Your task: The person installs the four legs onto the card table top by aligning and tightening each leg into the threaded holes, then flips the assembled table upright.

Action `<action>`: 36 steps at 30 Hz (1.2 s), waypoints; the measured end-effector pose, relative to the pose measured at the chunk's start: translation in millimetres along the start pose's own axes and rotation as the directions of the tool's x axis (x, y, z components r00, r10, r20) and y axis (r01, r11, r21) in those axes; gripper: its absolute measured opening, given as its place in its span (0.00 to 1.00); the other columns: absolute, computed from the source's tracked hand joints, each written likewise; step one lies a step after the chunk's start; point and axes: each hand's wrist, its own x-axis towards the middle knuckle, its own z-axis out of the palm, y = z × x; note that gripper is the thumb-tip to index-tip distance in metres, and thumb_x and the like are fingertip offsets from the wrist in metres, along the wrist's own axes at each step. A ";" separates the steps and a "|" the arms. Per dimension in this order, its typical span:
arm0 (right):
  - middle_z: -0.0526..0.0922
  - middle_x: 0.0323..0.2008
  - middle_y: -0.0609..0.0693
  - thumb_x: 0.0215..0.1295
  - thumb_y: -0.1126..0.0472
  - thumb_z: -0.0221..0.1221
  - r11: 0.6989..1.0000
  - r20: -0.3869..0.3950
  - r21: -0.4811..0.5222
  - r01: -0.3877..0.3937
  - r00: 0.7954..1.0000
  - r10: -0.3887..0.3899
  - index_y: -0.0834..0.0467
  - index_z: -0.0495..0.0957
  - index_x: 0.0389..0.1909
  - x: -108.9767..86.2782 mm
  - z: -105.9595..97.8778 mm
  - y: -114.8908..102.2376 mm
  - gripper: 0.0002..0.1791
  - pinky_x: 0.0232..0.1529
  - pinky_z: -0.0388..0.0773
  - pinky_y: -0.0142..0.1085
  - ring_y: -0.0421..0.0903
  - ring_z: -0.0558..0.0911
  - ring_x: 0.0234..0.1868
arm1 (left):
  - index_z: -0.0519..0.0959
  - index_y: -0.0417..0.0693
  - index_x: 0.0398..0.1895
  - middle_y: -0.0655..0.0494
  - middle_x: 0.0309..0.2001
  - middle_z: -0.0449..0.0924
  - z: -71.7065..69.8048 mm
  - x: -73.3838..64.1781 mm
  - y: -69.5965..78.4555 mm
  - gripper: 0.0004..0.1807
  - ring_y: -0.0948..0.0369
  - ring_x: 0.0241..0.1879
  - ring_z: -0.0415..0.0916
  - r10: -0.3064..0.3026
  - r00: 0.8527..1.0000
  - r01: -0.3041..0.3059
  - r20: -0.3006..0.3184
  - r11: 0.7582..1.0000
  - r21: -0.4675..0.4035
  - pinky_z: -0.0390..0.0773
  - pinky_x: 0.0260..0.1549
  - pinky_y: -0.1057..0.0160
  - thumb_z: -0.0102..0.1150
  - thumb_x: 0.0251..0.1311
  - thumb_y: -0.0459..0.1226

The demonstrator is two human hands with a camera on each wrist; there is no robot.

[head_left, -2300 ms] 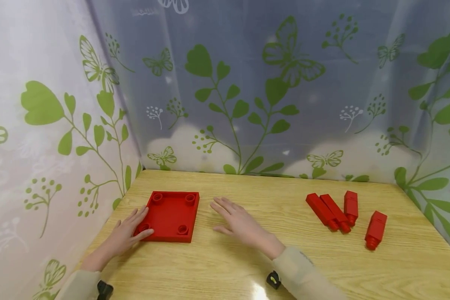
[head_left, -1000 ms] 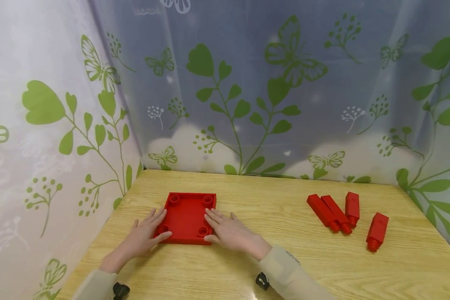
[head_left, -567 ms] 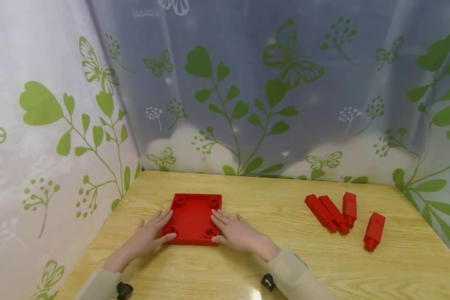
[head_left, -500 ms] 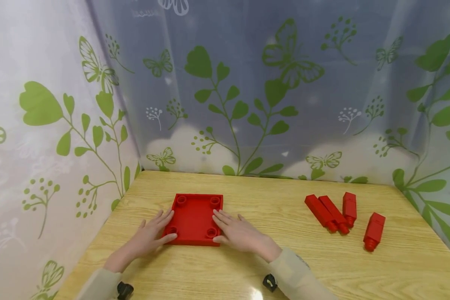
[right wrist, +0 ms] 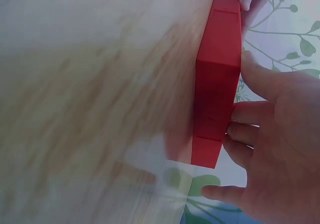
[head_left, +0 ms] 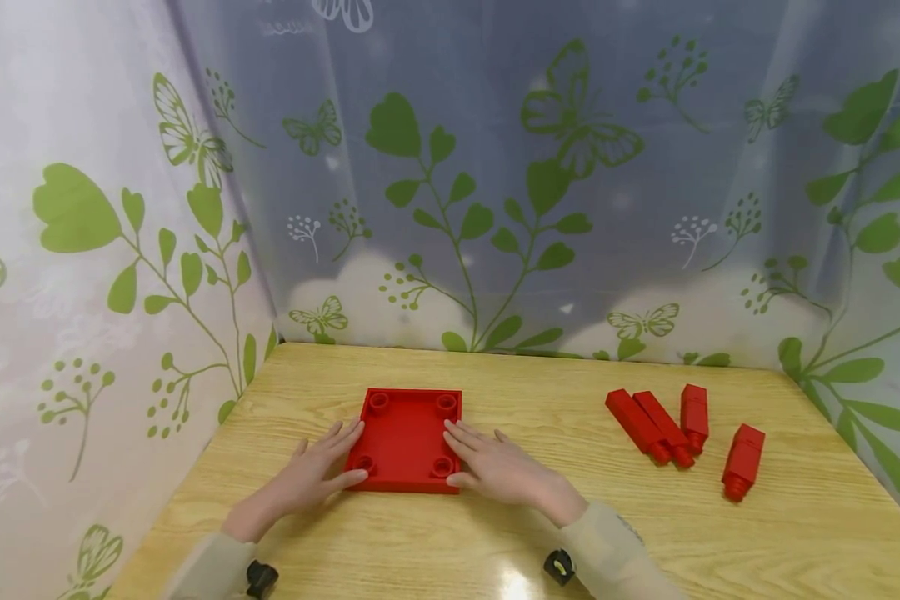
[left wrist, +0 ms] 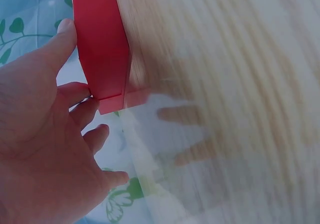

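A red square tray-like piece (head_left: 405,437), with a raised rim and a round socket at each corner, lies flat on the table. My left hand (head_left: 303,477) rests along its left side, fingers extended and thumb over the near left corner. Against the opposite side lies my right hand (head_left: 510,473), fingertips on the rim near the right sockets. In the left wrist view, the thumb and fingers of the left hand (left wrist: 45,129) touch the red side wall (left wrist: 102,48). The right wrist view has the right hand (right wrist: 285,134) at the other wall (right wrist: 215,98), palm visible.
Several red square posts with narrower round ends lie at the right: two side by side (head_left: 636,425), one close by (head_left: 694,417), another nearer the front (head_left: 744,462). The wooden table (head_left: 525,375) meets a leaf-and-butterfly curtain (head_left: 450,208) behind and at the left.
The right hand, apart from the tray-like piece at first, has come against its right side. Piece and both hands have since slid to the right. The posts lie as before.
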 end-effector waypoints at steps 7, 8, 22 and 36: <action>0.52 0.80 0.53 0.76 0.42 0.52 1.000 -0.001 0.031 -0.003 1.000 0.003 0.59 0.58 0.78 -9.9 -3.2 7.6 0.39 0.72 0.54 0.65 0.55 0.54 0.80 | 0.59 0.42 0.79 0.45 0.78 0.56 4.7 6.3 7.9 0.44 0.37 0.78 0.46 0.015 1.000 -0.015 0.018 1.000 -0.005 0.41 0.64 0.21 0.59 0.68 0.55; 0.52 0.80 0.53 0.76 0.42 0.52 0.999 0.000 0.037 -0.005 1.000 0.005 0.59 0.58 0.78 -11.1 -3.3 9.0 0.39 0.72 0.54 0.65 0.54 0.54 0.80 | 0.59 0.42 0.79 0.45 0.79 0.56 5.2 7.1 9.7 0.44 0.38 0.78 0.45 0.014 1.000 -0.014 0.020 1.000 -0.010 0.41 0.65 0.21 0.59 0.68 0.55; 0.50 0.81 0.55 0.78 0.43 0.49 0.994 -0.001 0.099 -0.035 0.999 0.035 0.60 0.56 0.79 -33.2 -5.7 26.2 0.38 0.71 0.53 0.67 0.55 0.53 0.80 | 0.58 0.43 0.79 0.47 0.79 0.54 17.2 22.1 29.9 0.43 0.41 0.79 0.43 0.045 0.998 -0.046 0.035 0.999 0.010 0.38 0.67 0.23 0.57 0.69 0.56; 0.52 0.80 0.58 0.78 0.45 0.50 0.992 -0.017 0.111 -0.063 0.998 0.065 0.61 0.56 0.79 -59.1 -11.9 40.3 0.37 0.70 0.54 0.69 0.62 0.58 0.77 | 0.59 0.42 0.79 0.46 0.79 0.55 28.6 36.0 55.8 0.43 0.41 0.79 0.44 0.067 0.997 -0.066 0.039 0.998 -0.008 0.41 0.67 0.23 0.59 0.69 0.54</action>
